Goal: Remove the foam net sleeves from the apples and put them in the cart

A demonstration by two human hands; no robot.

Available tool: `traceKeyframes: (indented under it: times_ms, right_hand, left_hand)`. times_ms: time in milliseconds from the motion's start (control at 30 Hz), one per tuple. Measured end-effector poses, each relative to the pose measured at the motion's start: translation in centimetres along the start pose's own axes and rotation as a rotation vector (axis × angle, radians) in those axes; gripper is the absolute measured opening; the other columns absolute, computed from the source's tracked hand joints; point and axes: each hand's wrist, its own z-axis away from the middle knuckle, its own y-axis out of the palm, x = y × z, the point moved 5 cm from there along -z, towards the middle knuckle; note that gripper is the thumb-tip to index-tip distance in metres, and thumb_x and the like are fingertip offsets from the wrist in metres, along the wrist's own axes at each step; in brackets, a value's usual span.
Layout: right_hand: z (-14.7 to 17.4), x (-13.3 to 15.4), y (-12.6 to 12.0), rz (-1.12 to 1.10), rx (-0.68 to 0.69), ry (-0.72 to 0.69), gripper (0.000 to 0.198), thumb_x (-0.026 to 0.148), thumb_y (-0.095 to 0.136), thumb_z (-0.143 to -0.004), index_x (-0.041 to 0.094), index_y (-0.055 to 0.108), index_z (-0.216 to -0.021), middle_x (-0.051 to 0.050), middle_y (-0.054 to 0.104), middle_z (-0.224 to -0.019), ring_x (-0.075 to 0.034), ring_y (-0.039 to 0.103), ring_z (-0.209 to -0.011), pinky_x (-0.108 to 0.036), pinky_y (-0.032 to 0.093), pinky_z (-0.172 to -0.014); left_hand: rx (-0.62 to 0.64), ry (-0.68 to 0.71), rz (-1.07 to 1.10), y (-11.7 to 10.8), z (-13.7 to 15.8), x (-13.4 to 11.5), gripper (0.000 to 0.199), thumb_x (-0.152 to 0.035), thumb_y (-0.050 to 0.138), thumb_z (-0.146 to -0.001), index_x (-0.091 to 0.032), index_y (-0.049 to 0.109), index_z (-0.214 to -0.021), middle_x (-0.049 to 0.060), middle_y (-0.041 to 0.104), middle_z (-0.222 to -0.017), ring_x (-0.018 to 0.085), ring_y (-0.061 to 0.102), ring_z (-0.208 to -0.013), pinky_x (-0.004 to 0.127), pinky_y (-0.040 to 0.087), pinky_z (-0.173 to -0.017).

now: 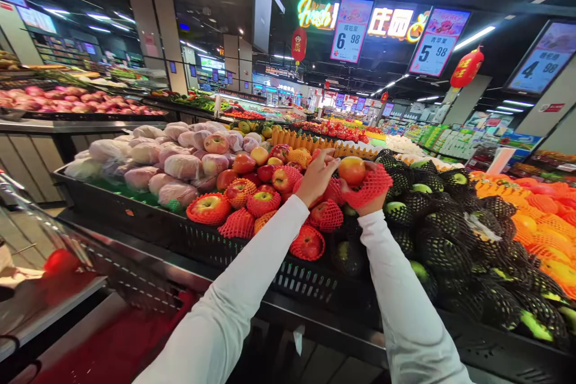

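A red-and-yellow apple is held up above the fruit display by my right hand, which is closed around it from the right. A red foam net hangs loosely over that hand's palm and fingers, partly off the apple. My left hand is just left of the apple with its fingers stretched toward it and nothing visible in them. I cannot tell whether its fingertips touch the apple. Below both hands lie red apples, many in red or yellow foam nets, in a black crate.
Green fruit in black nets is heaped on the right, beside orange-netted fruit. Wrapped pale-pink fruit fills the left side. A shopping cart stands at lower left. Price signs hang overhead.
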Motion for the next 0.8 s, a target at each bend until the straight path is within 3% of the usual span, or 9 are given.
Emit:
traceKeyframes:
  times_ms: [133, 333, 433, 533, 700, 800]
  right_hand:
    - [0.7, 0.7, 1.7, -0.129, 0.128, -0.129, 0.064, 0.056, 0.064, -0.063, 0.016, 0.052, -0.111, -0.016, 0.063, -0.106, -0.032, 0.060, -0.101, -0.051, 0.046, -0.096]
    - [1.1, 0.4, 3.3, -0.234, 0.214, -0.129, 0.066, 0.044, 0.068, -0.069, 0.012, 0.048, -0.123, -0.016, 0.063, -0.113, -0.031, 0.060, -0.108, -0.054, 0.040, -0.105]
    - [1.2, 0.3, 3.6, -0.308, 0.257, -0.120, 0.074, 0.043, 0.070, -0.067, 0.012, 0.043, -0.129, -0.018, 0.061, -0.120, -0.032, 0.059, -0.112, -0.054, 0.039, -0.106]
    - [1.3, 0.2, 3.1, -0.349, 0.206, -0.114, 0.073, 0.045, 0.070, -0.067, 0.015, 0.042, -0.127, -0.018, 0.060, -0.121, -0.030, 0.060, -0.111, -0.052, 0.040, -0.106]
    - [1.4, 0.8, 2.3, -0.308, 0.157, -0.166, 0.073, 0.044, 0.071, -0.065, 0.017, 0.042, -0.126, -0.014, 0.062, -0.112, -0.029, 0.060, -0.107, -0.051, 0.043, -0.103]
    - [1.4, 0.7, 2.4, -0.283, 0.190, -0.154, 0.057, 0.045, 0.063, -0.073, 0.019, 0.046, -0.120, -0.015, 0.061, -0.114, -0.029, 0.060, -0.108, -0.050, 0.045, -0.101]
  left_hand:
    - [-0.013, -0.117, 0.243, 2.0, 0.7, 1.7, 0.037, -0.051, 0.063, -0.082, -0.020, 0.056, -0.101, 0.004, 0.064, -0.102, 0.020, 0.061, -0.098, 0.034, 0.048, -0.093]
    - [-0.302, -0.196, 0.491, 0.8, 2.0, 2.2, 0.049, -0.061, 0.057, -0.082, -0.022, 0.046, -0.109, 0.008, 0.058, -0.116, 0.021, 0.060, -0.105, 0.035, 0.051, -0.089]
    - [-0.243, -0.152, 0.479, 0.8, 2.3, 1.6, 0.055, -0.065, 0.056, -0.081, -0.023, 0.040, -0.113, 0.010, 0.056, -0.120, 0.022, 0.059, -0.107, 0.035, 0.052, -0.086]
    - [-0.144, -0.106, 0.367, 1.5, 2.8, 1.1, 0.053, -0.060, 0.062, -0.080, -0.022, 0.039, -0.109, 0.008, 0.059, -0.110, 0.019, 0.061, -0.099, 0.033, 0.050, -0.089]
    - [-0.086, -0.062, 0.207, 1.7, 3.0, 0.9, 0.035, -0.052, 0.056, -0.086, -0.020, 0.051, -0.097, 0.005, 0.062, -0.099, 0.019, 0.060, -0.097, 0.034, 0.046, -0.095]
    - [-0.032, -0.019, 0.150, 1.5, 3.1, 0.5, 0.036, -0.052, 0.058, -0.085, -0.019, 0.055, -0.100, 0.007, 0.062, -0.105, 0.021, 0.059, -0.104, 0.037, 0.044, -0.099]
